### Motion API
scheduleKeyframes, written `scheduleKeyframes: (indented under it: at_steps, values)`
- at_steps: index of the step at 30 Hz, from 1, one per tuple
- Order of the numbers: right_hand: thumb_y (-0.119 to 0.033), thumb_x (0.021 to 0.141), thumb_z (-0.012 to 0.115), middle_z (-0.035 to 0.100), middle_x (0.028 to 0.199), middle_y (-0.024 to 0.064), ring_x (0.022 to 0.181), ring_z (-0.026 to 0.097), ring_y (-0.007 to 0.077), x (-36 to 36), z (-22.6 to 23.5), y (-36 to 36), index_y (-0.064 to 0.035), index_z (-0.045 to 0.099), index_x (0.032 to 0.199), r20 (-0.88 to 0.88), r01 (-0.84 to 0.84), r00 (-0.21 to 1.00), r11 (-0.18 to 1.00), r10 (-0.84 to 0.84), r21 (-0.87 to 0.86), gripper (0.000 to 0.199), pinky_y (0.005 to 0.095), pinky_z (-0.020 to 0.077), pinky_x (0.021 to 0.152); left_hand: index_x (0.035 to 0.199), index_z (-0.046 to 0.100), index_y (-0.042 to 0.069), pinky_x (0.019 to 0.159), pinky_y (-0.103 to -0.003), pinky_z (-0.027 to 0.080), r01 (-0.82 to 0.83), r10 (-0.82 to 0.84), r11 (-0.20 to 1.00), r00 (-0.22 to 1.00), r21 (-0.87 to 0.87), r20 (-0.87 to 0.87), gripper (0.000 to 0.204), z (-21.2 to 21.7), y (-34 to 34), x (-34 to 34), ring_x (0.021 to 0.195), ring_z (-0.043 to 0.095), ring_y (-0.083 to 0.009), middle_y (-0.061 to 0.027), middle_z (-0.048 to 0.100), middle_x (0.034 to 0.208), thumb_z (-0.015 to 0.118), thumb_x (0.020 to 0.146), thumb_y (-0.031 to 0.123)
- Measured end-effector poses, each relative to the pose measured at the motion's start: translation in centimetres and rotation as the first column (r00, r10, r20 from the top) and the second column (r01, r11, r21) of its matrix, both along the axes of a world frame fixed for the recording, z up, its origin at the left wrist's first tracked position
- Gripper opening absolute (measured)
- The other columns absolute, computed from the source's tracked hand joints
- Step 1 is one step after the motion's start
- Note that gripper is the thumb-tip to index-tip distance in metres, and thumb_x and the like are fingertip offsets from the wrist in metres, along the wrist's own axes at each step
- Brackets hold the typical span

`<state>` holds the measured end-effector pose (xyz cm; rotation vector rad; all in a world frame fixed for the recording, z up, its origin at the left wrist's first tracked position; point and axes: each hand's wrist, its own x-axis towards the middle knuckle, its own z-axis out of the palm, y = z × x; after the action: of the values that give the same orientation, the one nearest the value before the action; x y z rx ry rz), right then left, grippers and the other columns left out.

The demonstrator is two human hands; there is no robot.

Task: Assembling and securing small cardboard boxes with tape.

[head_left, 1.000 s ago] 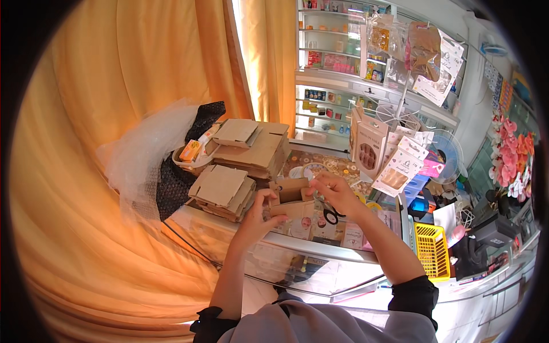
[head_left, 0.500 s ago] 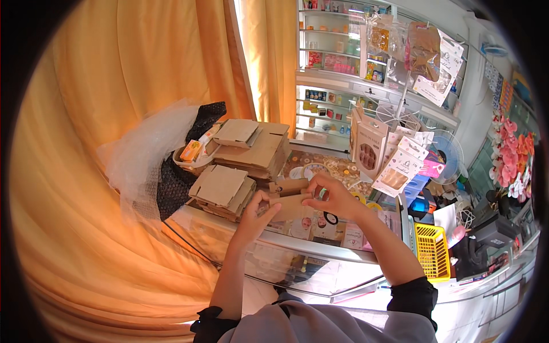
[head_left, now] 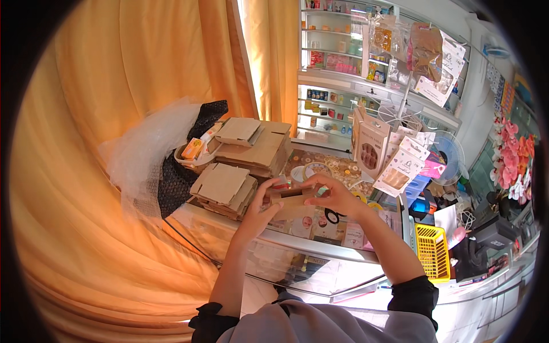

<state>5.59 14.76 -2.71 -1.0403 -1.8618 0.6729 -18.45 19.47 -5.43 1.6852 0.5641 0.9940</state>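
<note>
Over the glass counter I hold a small brown cardboard box (head_left: 293, 200) between both hands. Its top faces me and looks open, with a dark inside. My left hand (head_left: 262, 203) grips the left end, thumb along the near side and fingers behind. At the right end, my right hand (head_left: 331, 194) pinches the near wall, its other fingers curled over the far side. Just left of my left hand lies a stack of flattened cardboard pieces (head_left: 223, 188). Behind it stands a taller stack of larger folded cardboard (head_left: 251, 154) with small pieces on top.
A basket (head_left: 194, 154) with an orange packet sits by the curtain (head_left: 143, 68), next to bubble wrap (head_left: 143, 154). Boxed press-on nails (head_left: 372, 146) hang on a rack at the right. A yellow basket (head_left: 433, 251) and a fan (head_left: 449, 157) are farther right.
The cardboard in my hands has gone from a partly folded shape with a raised flap to a more box-like form with its opening showing. My hands have barely shifted.
</note>
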Motion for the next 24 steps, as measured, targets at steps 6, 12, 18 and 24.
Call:
scheduleKeyframes:
  at_steps: [6,12,18,24]
  values:
    - [-0.006,0.078,0.075,0.054,0.105,0.0032,0.103,0.051,0.0158,-0.4,0.2,-0.3,-0.0081,0.069,0.1,0.003,-0.026,1.0,0.999,0.026,-0.022,0.023,0.0274,0.0422,0.084,0.12,0.059,0.007,0.096,-0.028,0.038,0.013,-0.004,0.995,0.995,0.098,-0.097,0.031,0.2,-0.3,-0.5,0.112,0.049,-0.0157,-0.0047,0.051,0.113,0.056,0.089,0.005]
    - [-0.014,0.085,0.069,0.057,0.098,0.004,0.097,0.055,0.015,0.4,-0.5,0.4,-0.0092,0.071,0.1,0.026,-0.022,0.999,0.998,0.02,0.057,0.016,0.0277,0.0463,0.08,0.107,0.067,0.004,0.098,-0.029,0.036,-0.003,0.006,0.997,0.999,0.08,-0.036,0.02,0.0,-0.4,0.1,0.113,0.049,-0.0181,-0.0071,0.052,0.113,0.057,0.09,0.008]
    - [-0.008,0.085,0.064,0.066,0.087,0.0103,0.092,0.058,0.0237,1.4,-1.1,0.8,-0.0041,0.069,0.098,0.14,0.436,0.879,0.888,-0.455,0.148,0.014,0.0333,0.0464,0.08,0.099,0.069,0.001,0.096,-0.029,0.038,-0.072,0.081,0.98,0.996,0.183,-0.038,0.015,0.2,0.0,0.8,0.111,0.051,-0.0186,-0.0085,0.058,0.11,0.062,0.088,0.011]
    - [-0.003,0.075,0.065,0.064,0.092,0.0097,0.092,0.058,0.0309,1.9,-1.8,0.7,-0.0044,0.068,0.091,0.473,0.348,0.677,0.811,-0.564,0.47,0.017,0.0416,0.0464,0.081,0.09,0.068,-0.002,0.094,-0.029,0.039,-0.062,0.058,0.988,0.998,0.139,0.033,0.014,-0.4,1.0,1.5,0.109,0.052,-0.0181,-0.0078,0.062,0.105,0.061,0.089,0.01]
